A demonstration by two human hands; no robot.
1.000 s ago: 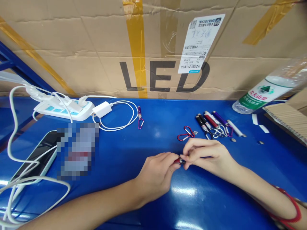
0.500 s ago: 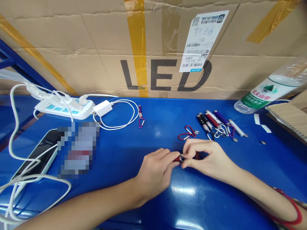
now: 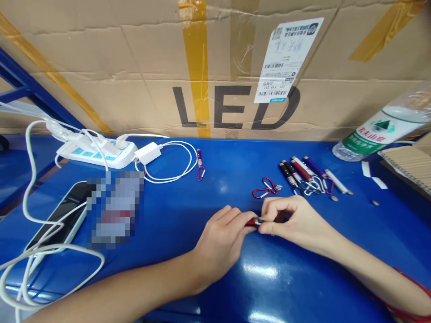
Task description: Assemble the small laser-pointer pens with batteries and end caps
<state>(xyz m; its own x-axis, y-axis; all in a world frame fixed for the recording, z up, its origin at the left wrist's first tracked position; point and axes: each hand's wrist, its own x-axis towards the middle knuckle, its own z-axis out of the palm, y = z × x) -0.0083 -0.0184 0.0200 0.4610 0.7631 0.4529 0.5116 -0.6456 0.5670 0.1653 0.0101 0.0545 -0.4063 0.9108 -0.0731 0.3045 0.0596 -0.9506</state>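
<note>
My left hand (image 3: pixel 222 240) is closed around a small red keychain flashlight (image 3: pixel 251 222), with only its silver-tipped end showing past the fingers. At that end, the thumb and forefinger of my right hand (image 3: pixel 291 220) pinch together on the silver tip; any small part between them is hidden. Just beyond the hands lie red carabiner clips (image 3: pixel 266 188). Further right, several keychain flashlights (image 3: pixel 301 172) in black, red, white and purple lie side by side with clips attached. A silver tube (image 3: pixel 336 181) is beside them, and button cells (image 3: pixel 333 198) lie close by.
A purple keychain flashlight (image 3: pixel 199 158) lies near a white charger (image 3: pixel 148 153) and its cable. At left are a power strip (image 3: pixel 126 154), a phone (image 3: pixel 62 215) and loose white cables. A large cardboard box (image 3: pixel 141 89) stands behind; a water bottle (image 3: pixel 370 134) leans at right.
The whole view has shifted slightly, so everything sits a little further right. Both hands keep the same hold at the flashlight's end, with only a slight shift of my right fingers.
</note>
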